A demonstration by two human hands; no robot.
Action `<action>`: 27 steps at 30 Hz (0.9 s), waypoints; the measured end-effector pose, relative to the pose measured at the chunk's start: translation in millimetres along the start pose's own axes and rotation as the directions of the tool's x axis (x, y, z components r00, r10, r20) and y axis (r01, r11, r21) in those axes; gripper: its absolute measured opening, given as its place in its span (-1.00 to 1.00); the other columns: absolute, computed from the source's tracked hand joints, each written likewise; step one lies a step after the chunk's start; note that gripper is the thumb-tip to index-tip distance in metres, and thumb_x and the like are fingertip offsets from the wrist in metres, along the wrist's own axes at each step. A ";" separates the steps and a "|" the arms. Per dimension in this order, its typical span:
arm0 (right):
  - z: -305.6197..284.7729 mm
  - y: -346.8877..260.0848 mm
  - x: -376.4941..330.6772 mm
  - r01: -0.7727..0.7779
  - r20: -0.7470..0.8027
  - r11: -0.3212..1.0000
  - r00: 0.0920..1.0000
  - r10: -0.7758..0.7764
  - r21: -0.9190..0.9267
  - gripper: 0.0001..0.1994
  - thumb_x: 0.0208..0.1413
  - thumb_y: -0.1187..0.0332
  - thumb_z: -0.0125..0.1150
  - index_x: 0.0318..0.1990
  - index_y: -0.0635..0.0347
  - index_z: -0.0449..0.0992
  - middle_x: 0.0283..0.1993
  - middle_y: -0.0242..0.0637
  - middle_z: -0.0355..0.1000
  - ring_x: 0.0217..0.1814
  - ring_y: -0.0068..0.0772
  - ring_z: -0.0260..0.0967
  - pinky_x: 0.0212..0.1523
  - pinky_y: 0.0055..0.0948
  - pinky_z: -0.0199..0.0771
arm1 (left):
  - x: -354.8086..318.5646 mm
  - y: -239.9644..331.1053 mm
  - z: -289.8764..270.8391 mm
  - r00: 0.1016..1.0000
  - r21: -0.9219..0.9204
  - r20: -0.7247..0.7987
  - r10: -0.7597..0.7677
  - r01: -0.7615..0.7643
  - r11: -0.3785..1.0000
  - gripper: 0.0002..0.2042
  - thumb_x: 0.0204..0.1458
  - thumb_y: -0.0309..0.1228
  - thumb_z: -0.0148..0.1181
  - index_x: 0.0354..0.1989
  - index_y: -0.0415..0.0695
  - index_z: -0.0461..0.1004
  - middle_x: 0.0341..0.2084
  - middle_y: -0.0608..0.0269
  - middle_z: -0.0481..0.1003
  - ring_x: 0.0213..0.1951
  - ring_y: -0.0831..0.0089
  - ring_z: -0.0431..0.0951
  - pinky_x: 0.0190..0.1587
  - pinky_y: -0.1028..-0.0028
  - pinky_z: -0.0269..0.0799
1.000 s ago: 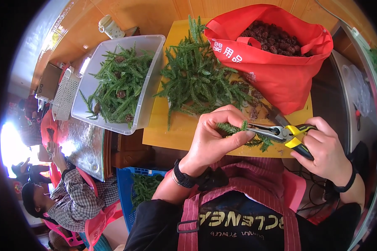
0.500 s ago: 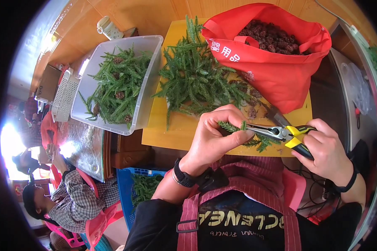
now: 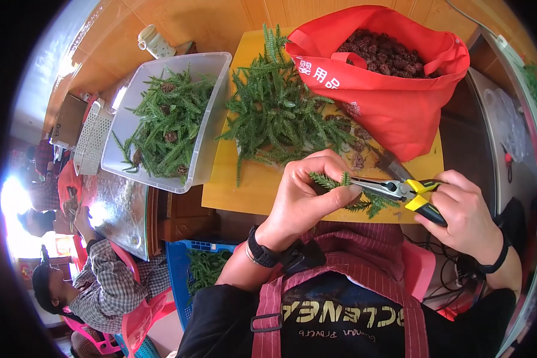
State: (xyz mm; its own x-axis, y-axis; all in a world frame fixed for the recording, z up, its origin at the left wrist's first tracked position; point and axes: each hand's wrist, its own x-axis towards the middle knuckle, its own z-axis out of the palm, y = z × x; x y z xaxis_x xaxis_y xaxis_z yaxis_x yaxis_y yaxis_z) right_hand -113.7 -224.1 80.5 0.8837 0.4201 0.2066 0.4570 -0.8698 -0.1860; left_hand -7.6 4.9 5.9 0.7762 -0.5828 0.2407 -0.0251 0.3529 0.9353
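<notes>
Over the near edge of the yellow board, my left hand [image 3: 319,188] pinches a small green artificial pine sprig [image 3: 370,204] between thumb and fingers. My right hand [image 3: 464,209] grips the yellow-and-black handles of a pair of pliers [image 3: 398,190]. The long silver jaws reach left to my left thumb and forefinger, at the sprig; what they bite on is hidden. Beyond my hands lies a heap of green pine sprigs [image 3: 280,113] on the board. Loose pine cones [image 3: 357,161] lie right of the heap.
A clear plastic bin [image 3: 212,131] at the left holds sprigs with cones. A red bag [image 3: 400,113] full of small pine cones stands at the far right of the yellow board [image 3: 238,200]. Low on the left are a blue basket [image 3: 179,262] of sprigs and a seated person [image 3: 110,286].
My hands, the sprig and the pliers hold almost the same place. The co-worker's hands at the left have shifted slightly.
</notes>
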 end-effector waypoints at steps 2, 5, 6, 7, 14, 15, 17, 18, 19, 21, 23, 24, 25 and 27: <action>-2.5 2.6 2.3 -0.072 0.085 0.982 0.995 0.057 0.177 -0.73 -0.29 0.31 0.37 -0.54 0.27 0.40 -0.56 -0.19 0.32 -0.39 -0.12 0.31 -0.34 -0.30 0.38 | 0.2 0.8 0.4 1.000 0.005 -0.006 0.014 -0.014 1.000 -0.86 -0.20 -0.65 0.24 -0.57 -0.22 0.38 -0.50 0.31 0.40 -0.38 0.57 0.38 -0.28 0.57 0.27; 1.7 4.5 2.4 -0.041 0.042 0.973 0.999 0.032 0.226 -0.73 -0.26 0.31 0.36 -0.55 0.28 0.39 -0.56 -0.18 0.32 -0.40 -0.11 0.30 -0.38 -0.27 0.37 | 0.2 2.0 -0.4 1.000 0.018 -0.006 0.025 -0.025 1.000 -0.86 -0.21 -0.65 0.25 -0.57 -0.22 0.38 -0.51 0.31 0.40 -0.38 0.56 0.38 -0.28 0.57 0.27; 2.8 4.5 2.3 -0.041 0.043 0.973 0.999 0.032 0.226 -0.73 -0.26 0.31 0.36 -0.55 0.28 0.39 -0.56 -0.18 0.32 -0.40 -0.11 0.30 -0.38 -0.27 0.37 | 0.2 2.2 -0.7 1.000 0.027 0.001 0.024 -0.024 0.999 -0.86 -0.21 -0.66 0.25 -0.58 -0.22 0.39 -0.51 0.31 0.40 -0.38 0.56 0.38 -0.28 0.56 0.27; 3.9 4.4 2.2 -0.040 0.038 0.975 0.999 0.033 0.220 -0.73 -0.25 0.31 0.36 -0.55 0.27 0.39 -0.56 -0.18 0.32 -0.40 -0.12 0.30 -0.38 -0.28 0.36 | 0.2 2.2 -0.8 1.000 0.027 0.000 0.022 -0.022 0.999 -0.86 -0.21 -0.66 0.25 -0.58 -0.22 0.39 -0.51 0.31 0.40 -0.38 0.56 0.38 -0.28 0.56 0.27; 9.2 5.2 -0.9 -0.022 0.008 0.987 1.000 0.021 0.157 -0.75 -0.25 0.33 0.36 -0.57 0.24 0.38 -0.59 -0.22 0.31 -0.47 -0.16 0.26 -0.44 -0.32 0.33 | 1.8 4.4 -0.2 0.999 0.058 -0.013 0.040 -0.039 0.998 -0.88 -0.22 -0.66 0.25 -0.59 -0.22 0.41 -0.53 0.33 0.40 -0.41 0.56 0.38 -0.30 0.56 0.26; 9.7 5.5 -2.4 -0.023 0.009 0.987 1.000 0.022 0.157 -0.75 -0.25 0.33 0.36 -0.57 0.24 0.38 -0.59 -0.22 0.31 -0.47 -0.16 0.26 -0.44 -0.32 0.33 | 2.3 4.5 -0.1 0.999 0.068 -0.004 0.049 -0.049 0.996 -0.88 -0.21 -0.66 0.24 -0.59 -0.22 0.42 -0.54 0.33 0.40 -0.42 0.56 0.38 -0.31 0.56 0.26; 10.2 6.2 -4.8 -0.005 -0.011 0.994 1.000 0.006 0.112 -0.76 -0.26 0.34 0.37 -0.57 0.22 0.38 -0.60 -0.23 0.31 -0.50 -0.19 0.24 -0.47 -0.33 0.31 | 2.6 3.7 -1.5 0.998 0.087 0.011 0.054 -0.055 0.995 -0.89 -0.22 -0.66 0.25 -0.59 -0.22 0.43 -0.53 0.32 0.41 -0.41 0.55 0.39 -0.31 0.55 0.27; 9.6 6.3 -4.8 -0.006 -0.010 0.994 1.000 0.007 0.112 -0.76 -0.26 0.34 0.37 -0.57 0.22 0.38 -0.60 -0.23 0.31 -0.50 -0.19 0.24 -0.47 -0.33 0.31 | 2.6 3.5 -2.2 0.998 0.106 0.026 0.060 -0.062 0.992 -0.89 -0.22 -0.66 0.25 -0.59 -0.22 0.43 -0.53 0.31 0.43 -0.41 0.55 0.40 -0.31 0.55 0.28; 8.5 6.7 -4.7 -0.013 0.017 0.994 1.000 0.012 0.110 -0.75 -0.27 0.33 0.38 -0.56 0.23 0.39 -0.59 -0.22 0.31 -0.47 -0.16 0.26 -0.44 -0.32 0.33 | 2.4 3.8 -2.3 0.998 0.105 0.027 0.059 -0.061 0.993 -0.89 -0.22 -0.66 0.25 -0.59 -0.22 0.43 -0.53 0.31 0.43 -0.41 0.55 0.40 -0.31 0.55 0.28; 8.4 8.9 -3.8 -0.023 0.046 0.994 0.999 0.018 0.108 -0.73 -0.27 0.31 0.38 -0.55 0.24 0.39 -0.57 -0.21 0.32 -0.44 -0.14 0.29 -0.42 -0.31 0.34 | 1.6 5.1 -2.8 0.996 0.099 0.030 0.086 -0.088 0.991 -0.88 -0.21 -0.64 0.28 -0.60 -0.22 0.44 -0.50 0.28 0.45 -0.39 0.53 0.43 -0.29 0.53 0.31; 9.2 13.2 -1.8 -0.007 0.000 0.963 1.000 0.007 0.271 -0.70 -0.26 0.26 0.38 -0.52 0.27 0.40 -0.51 -0.18 0.34 -0.32 -0.07 0.34 -0.32 -0.27 0.38 | 2.7 5.7 -6.1 0.991 0.143 0.067 0.116 -0.125 0.982 -0.86 -0.25 -0.62 0.32 -0.58 -0.20 0.43 -0.49 0.22 0.47 -0.36 0.45 0.43 -0.26 0.48 0.31; 9.2 15.0 -1.5 -0.008 0.000 0.963 1.000 0.008 0.271 -0.70 -0.26 0.26 0.38 -0.52 0.27 0.40 -0.51 -0.18 0.34 -0.32 -0.07 0.34 -0.32 -0.27 0.38 | 3.1 5.6 -7.1 0.984 0.185 0.104 0.145 -0.162 0.969 -0.82 -0.28 -0.60 0.36 -0.56 -0.19 0.42 -0.47 0.15 0.49 -0.34 0.38 0.44 -0.22 0.42 0.31; 9.8 17.0 -0.6 0.013 -0.010 0.966 1.000 -0.011 0.257 -0.68 -0.26 0.24 0.38 -0.51 0.28 0.40 -0.48 -0.17 0.34 -0.26 -0.04 0.34 -0.27 -0.26 0.38 | 1.8 5.0 -6.6 0.984 0.186 0.103 0.145 -0.162 0.969 -0.82 -0.28 -0.60 0.36 -0.56 -0.19 0.42 -0.47 0.15 0.49 -0.34 0.38 0.44 -0.22 0.42 0.31; 10.1 19.4 2.2 0.036 -0.020 0.969 0.999 -0.032 0.244 -0.66 -0.26 0.21 0.37 -0.50 0.30 0.40 -0.45 -0.16 0.35 -0.20 -0.02 0.34 -0.23 -0.24 0.38 | -1.5 3.6 -4.5 0.998 0.012 0.020 0.054 -0.054 0.998 -0.76 -0.28 -0.58 0.39 -0.49 -0.18 0.40 -0.45 0.11 0.51 -0.32 0.37 0.45 -0.23 0.42 0.33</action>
State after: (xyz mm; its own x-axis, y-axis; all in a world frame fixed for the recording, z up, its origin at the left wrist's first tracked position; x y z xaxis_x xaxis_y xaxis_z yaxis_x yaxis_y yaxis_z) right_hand -101.9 -237.5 67.6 0.8662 0.4429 0.2315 0.4997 -0.7646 -0.4070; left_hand -6.0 10.3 7.8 0.7609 -0.5776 0.2956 -0.0745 0.3748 0.9241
